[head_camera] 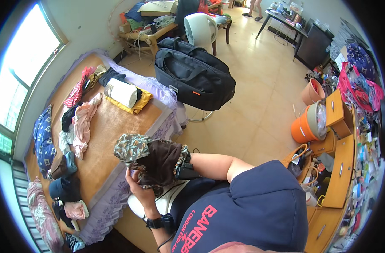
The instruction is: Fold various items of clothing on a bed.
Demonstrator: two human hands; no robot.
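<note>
A dark brown garment (162,161) with a leaf-patterned part (132,148) is bunched up in front of my lap. At its near lower edge, the thumb and fingers of my left hand (140,189) pinch the cloth. My right forearm (211,163) reaches into the garment from the other side, and the cloth covers my right hand. Beyond the garment is a bed with a woven mat (116,126). On the mat lie a pink garment (85,118), a rolled white garment (121,92) on folded yellow cloth (141,102), and a dark blue folded garment (65,188).
A black bag (194,74) stands beside the bed's far corner, near a white fan (200,28). Orange buckets (301,126) and a wooden cabinet with open drawers (337,170) are on the right. Blue (44,139) and pink (42,212) pillows line the bed's wall side. A person's legs (255,8) show at the back.
</note>
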